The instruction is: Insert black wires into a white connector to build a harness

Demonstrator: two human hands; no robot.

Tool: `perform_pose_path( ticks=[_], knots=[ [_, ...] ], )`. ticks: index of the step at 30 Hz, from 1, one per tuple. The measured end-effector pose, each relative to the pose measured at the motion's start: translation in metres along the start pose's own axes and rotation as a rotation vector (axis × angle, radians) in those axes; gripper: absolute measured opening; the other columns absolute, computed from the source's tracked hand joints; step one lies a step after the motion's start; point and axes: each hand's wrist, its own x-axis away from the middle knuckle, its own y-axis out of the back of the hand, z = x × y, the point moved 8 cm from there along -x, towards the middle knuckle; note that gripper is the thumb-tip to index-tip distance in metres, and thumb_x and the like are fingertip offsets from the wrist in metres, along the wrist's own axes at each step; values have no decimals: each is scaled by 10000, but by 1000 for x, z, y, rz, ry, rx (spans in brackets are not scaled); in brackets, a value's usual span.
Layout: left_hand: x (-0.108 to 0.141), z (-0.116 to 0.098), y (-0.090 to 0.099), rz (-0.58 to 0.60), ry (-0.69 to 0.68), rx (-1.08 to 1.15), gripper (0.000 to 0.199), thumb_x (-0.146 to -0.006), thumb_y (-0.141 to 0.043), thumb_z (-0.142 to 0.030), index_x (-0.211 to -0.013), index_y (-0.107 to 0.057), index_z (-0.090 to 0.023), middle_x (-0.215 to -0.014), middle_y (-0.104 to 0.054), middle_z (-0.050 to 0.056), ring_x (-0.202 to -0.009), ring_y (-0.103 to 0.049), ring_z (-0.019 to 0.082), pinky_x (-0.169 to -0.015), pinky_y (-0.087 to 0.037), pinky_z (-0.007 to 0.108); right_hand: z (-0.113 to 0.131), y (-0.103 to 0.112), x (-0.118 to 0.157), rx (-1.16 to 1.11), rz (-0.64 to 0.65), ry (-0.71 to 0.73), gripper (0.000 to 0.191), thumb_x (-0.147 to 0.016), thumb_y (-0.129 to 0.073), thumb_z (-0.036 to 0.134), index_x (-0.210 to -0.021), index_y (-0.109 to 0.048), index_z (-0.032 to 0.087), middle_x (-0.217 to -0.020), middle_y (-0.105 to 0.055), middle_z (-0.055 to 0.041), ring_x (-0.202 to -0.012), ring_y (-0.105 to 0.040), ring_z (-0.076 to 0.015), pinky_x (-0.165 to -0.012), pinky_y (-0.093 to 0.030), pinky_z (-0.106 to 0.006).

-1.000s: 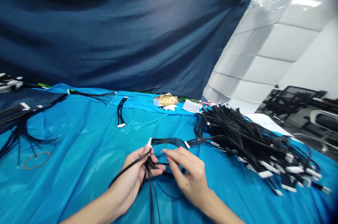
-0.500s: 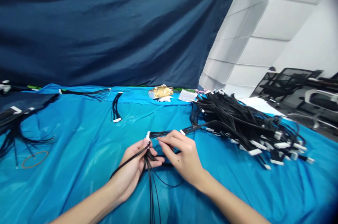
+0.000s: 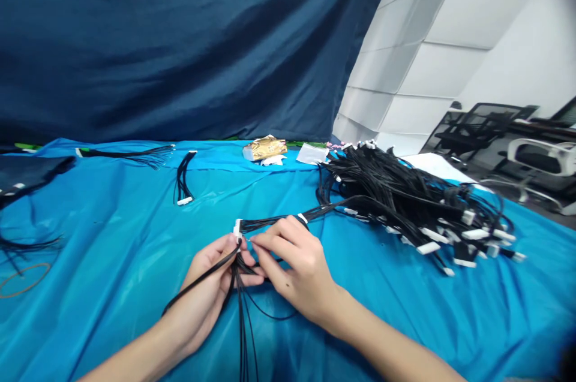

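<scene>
My left hand (image 3: pixel 209 277) is closed around a white plug connector (image 3: pixel 237 229) with black wires, held upright between thumb and fingers. Loose black wires (image 3: pixel 243 316) hang down from it toward the lower edge, and a thicker strand loops over the left wrist. Close beside the connector, my right hand (image 3: pixel 290 259) pinches the thin end of a single wire, whose tip shows small and pale at the fingertips. More black wires (image 3: pixel 265 223) run from the connector's top to the right, behind the right hand, toward a large heap of wire harnesses (image 3: pixel 396 196).
A blue plastic sheet (image 3: pixel 121 250) covers the table. Further back lie a short wire harness (image 3: pixel 183 178), another harness (image 3: pixel 126 156), a gold foil pack (image 3: pixel 265 148) and a white packet (image 3: pixel 312 154). At left are a rubber band (image 3: pixel 27 280) and dark cloth (image 3: pixel 33 173). Chairs (image 3: pixel 490 130) stand beyond.
The view has shifted, so everything sits a little further left and the table items slightly higher. My right hand has come closer to the connector, still pinching the wire; my left hand keeps its hold.
</scene>
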Motion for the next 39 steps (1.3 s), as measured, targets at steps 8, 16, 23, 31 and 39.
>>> perform_pose_path(
  ticks=[8,16,23,31,39],
  knots=[
    [-3,4,6,-18,23,33,80,-751,-571,-221,-748,-596,-145,-649,-570,3,-601,-561,94,-620,-524,248,4,1,1,9,43,42,219,-831,-436,119,-988,-582,162,-801,-573,-51,-745,-489,-157,-639,-431,-287],
    [0,0,1,-23,-6,-35,135,-760,-559,-261,-743,-588,-129,-631,-554,6,-596,-585,118,-601,-529,261,4,12,0,-48,-94,59,112,-833,-486,116,-866,-587,153,-779,-630,-38,-710,-556,-128,-666,-449,-268],
    [-1,4,4,-29,18,-12,100,-760,-558,-233,-779,-587,-140,-656,-582,11,-620,-619,142,-649,-536,299,-2,20,-3,-71,-150,-12,105,-842,-461,120,-862,-555,163,-766,-597,-32,-694,-542,-122,-630,-451,-249],
    [-7,3,14,-107,29,69,50,-768,-523,-141,-764,-573,-136,-623,-599,18,-639,-649,171,-661,-543,307,-20,44,2,-144,-361,-236,86,-815,-512,165,-867,-572,196,-709,-594,7,-568,-550,-96,-531,-470,-218],
    [-17,-7,33,-206,-47,113,102,-802,-453,-109,-783,-552,-131,-640,-600,20,-674,-658,181,-672,-544,308,-47,51,1,-518,-433,-464,105,-804,-524,217,-883,-576,171,-714,-594,-13,-493,-551,-94,-404,-472,-220]
  ],
)
